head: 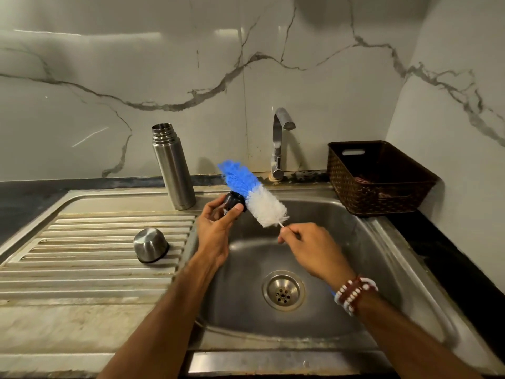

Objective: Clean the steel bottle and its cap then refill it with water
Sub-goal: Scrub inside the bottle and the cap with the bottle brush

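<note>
The steel bottle stands upright and uncapped on the sink's back ledge, left of the tap. Its steel outer cup lies upside down on the ribbed draining board. My left hand grips the small black inner cap over the left edge of the basin. My right hand pinches the thin handle of a blue and white bottle brush, whose bristles press against the black cap.
A steel basin with a drain lies below my hands. The chrome tap rises at the back with no water running. A brown woven basket sits on the right counter. Marble walls close in behind and on the right.
</note>
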